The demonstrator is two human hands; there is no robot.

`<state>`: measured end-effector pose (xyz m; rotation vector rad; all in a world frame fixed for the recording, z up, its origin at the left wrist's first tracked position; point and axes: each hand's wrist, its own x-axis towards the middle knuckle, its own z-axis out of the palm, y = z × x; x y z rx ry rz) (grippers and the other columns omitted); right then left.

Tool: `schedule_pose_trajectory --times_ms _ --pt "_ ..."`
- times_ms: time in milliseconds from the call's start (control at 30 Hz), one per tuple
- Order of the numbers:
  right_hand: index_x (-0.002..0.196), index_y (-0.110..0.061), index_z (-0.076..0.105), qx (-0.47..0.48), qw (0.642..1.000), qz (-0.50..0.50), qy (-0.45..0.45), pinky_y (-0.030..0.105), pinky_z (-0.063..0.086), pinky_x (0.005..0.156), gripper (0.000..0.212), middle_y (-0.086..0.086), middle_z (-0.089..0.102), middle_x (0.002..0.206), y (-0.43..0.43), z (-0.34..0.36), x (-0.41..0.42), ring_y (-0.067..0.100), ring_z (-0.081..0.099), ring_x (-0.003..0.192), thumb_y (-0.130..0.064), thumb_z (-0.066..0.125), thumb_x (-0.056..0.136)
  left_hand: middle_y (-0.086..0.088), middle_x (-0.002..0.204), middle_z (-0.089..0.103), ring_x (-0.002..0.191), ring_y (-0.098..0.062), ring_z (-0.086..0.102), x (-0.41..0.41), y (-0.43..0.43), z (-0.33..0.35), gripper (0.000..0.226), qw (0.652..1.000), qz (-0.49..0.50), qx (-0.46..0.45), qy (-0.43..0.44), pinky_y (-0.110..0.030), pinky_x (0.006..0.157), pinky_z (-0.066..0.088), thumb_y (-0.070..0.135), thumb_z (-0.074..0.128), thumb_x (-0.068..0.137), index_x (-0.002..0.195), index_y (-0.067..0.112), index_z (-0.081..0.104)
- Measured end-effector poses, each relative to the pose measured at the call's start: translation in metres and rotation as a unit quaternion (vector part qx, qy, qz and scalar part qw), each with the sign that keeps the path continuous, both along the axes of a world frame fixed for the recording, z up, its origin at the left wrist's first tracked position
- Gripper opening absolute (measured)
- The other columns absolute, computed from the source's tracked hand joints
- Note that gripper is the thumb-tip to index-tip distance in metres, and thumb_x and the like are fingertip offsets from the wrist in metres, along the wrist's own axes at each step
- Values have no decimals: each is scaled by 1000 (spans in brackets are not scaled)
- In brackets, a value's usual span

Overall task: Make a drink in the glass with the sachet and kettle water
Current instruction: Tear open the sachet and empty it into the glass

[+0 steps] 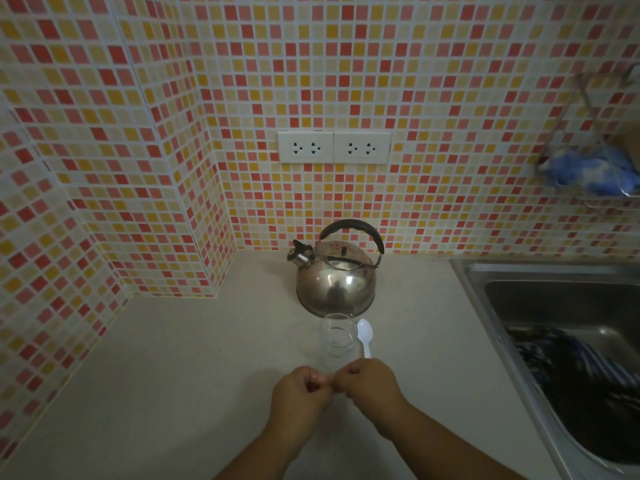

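counter (pixel 173 358) | pale; bears kettle (pixel 335 282); glass (pixel 337 339); spoon (pixel 364 336)

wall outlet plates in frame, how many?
2. Both on the tiled back wall above the kettle, side by side and touching: left plate, right plate. Each has two sockets, nothing plugged in. None seem hidden.

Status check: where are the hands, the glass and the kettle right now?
Left hand and right hand pinched together just in front of glass; sachet not discernible. Glass looks empty, spoon beside it. Kettle behind, untouched.
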<state>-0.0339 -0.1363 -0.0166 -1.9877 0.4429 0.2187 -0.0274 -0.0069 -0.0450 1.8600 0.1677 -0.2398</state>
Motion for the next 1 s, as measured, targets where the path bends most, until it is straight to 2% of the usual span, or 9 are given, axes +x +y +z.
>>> schedule_pose_trajectory --times_ms 133,267,367,467,533,600,733,867,1000 --pt "71 0 70 -64 998 20 9 25 48 61 14 15 67 69 5 0 1 12 54 57 -13 63 72 9 45 56 44 1 49 -6 -4 -2 29 998 14 38 -50 -8 46 38 6 74 66 50 21 56" --pt "44 -21 45 -143 989 31 2 16 41 55 36 -6 47 47 7 -1 -4 2 43 44 -17 58 77 8 44 51 41 0 43 -9 -5 -5 36 993 58 52 -87 -9 47 39 5 74 69 48 21 49" --pt "51 -15 56 -167 985 47 10 19 43 62 25 -4 50 50 2 0 -3 10 50 52 -16 56 76 5 51 58 50 -7 50 -8 1 -9 28 994 26 66 -83 -11 52 41 12 76 72 54 21 56" --pt "65 -8 66 -161 984 72 25 18 43 63 13 2 55 59 -5 6 1 14 56 63 -12 57 74 10 77 63 65 2 54 -10 10 -10 25 991 -68 58 -96 -12 67 46 19 80 68 79 30 61" --pt "71 -4 67 -129 987 84 42 19 44 61 9 4 57 64 -6 11 3 15 55 62 -9 60 73 27 111 48 91 10 44 -7 16 -12 61 967 -172 133 -135 -1 84 33 33 81 63 115 37 51" --pt "70 -5 65 -112 988 97 48 19 42 57 4 3 55 63 -5 16 4 13 51 56 -7 61 72 32 123 35 111 2 33 -1 20 -8 77 925 -239 229 -187 0 91 19 45 75 62 131 38 41" --pt "80 5 70 -100 988 110 36 21 43 59 16 8 61 71 -6 22 5 17 53 61 -6 63 70 17 110 63 106 -10 47 8 28 1 58 924 -221 225 -215 -4 86 28 44 72 62 118 30 63" --pt "72 -6 70 -66 996 65 -14 15 40 52 16 3 65 72 -15 20 8 8 55 60 -22 64 74 33 91 65 94 7 53 12 36 3 47 952 -185 142 -198 2 84 32 30 85 59 104 31 69" --pt "106 -22 59 -70 996 -14 -49 20 41 64 39 -2 61 94 -31 10 18 12 57 82 -34 72 72 43 89 66 89 16 60 25 41 12 47 969 -153 85 -175 4 78 38 23 88 55 84 52 65"
